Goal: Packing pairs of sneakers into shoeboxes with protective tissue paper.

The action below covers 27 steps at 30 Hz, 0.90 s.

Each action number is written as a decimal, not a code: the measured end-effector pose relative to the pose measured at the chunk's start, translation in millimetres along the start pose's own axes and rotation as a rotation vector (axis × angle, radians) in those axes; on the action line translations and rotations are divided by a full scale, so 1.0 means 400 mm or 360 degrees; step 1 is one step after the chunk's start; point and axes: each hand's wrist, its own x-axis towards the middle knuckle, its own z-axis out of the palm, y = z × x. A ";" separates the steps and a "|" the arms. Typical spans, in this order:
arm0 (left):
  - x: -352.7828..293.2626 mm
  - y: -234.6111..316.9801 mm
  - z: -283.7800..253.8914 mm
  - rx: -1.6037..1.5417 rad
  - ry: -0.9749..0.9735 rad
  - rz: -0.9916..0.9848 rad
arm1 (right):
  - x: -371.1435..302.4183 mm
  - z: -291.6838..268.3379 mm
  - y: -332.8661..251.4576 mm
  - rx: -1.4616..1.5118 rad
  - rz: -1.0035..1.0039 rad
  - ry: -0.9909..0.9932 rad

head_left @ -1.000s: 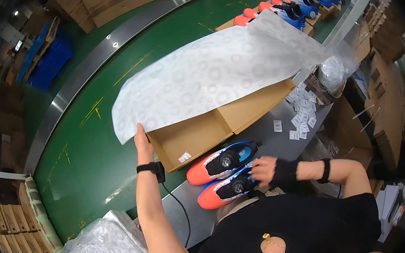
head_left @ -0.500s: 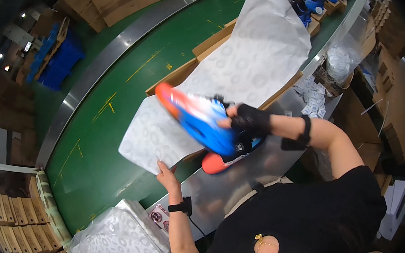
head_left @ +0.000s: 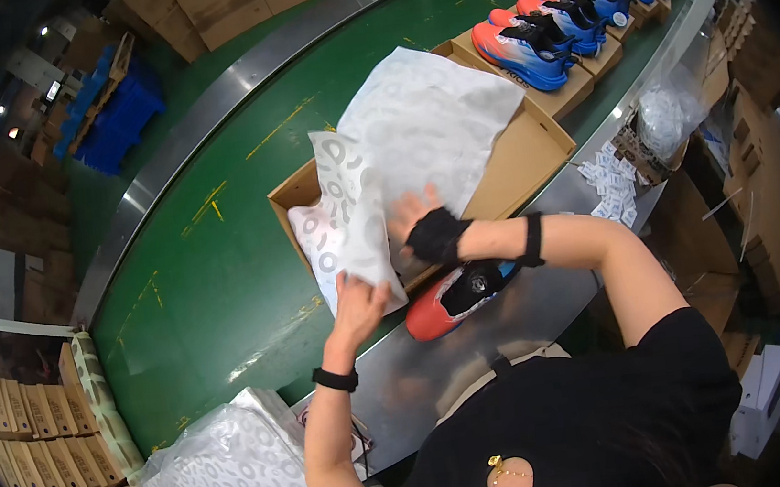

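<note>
A sheet of white tissue paper with a grey ring pattern (head_left: 433, 113) lies partly in an open brown cardboard shoe box (head_left: 524, 169). My left hand (head_left: 357, 310) is closed on the paper's near edge, and a folded flap stands up beside it. Slightly blurred, my right hand (head_left: 414, 219) lies with fingers spread on the paper, wearing a black fingerless glove. No shoe shows inside the box; the paper covers that part. A running shoe with a red-orange toe and black lining (head_left: 436, 310) rests on the metal edge, just below my right wrist.
More orange and blue running shoes (head_left: 527, 50) stand on boxes along the green conveyor belt (head_left: 213, 292) at far right. Small white packets (head_left: 609, 185) lie beside a carton with clear plastic. At lower left is a plastic-wrapped stack of patterned paper (head_left: 228, 469).
The shoe has left my right hand and is out of sight. My right hand now presses on the paper. My left hand has moved right, folding the paper's left end over.
</note>
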 end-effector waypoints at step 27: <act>-0.080 0.241 0.196 0.0018 0.0677 0.0170 | -0.380 0.007 0.003 0.0445 0.0136 0.0347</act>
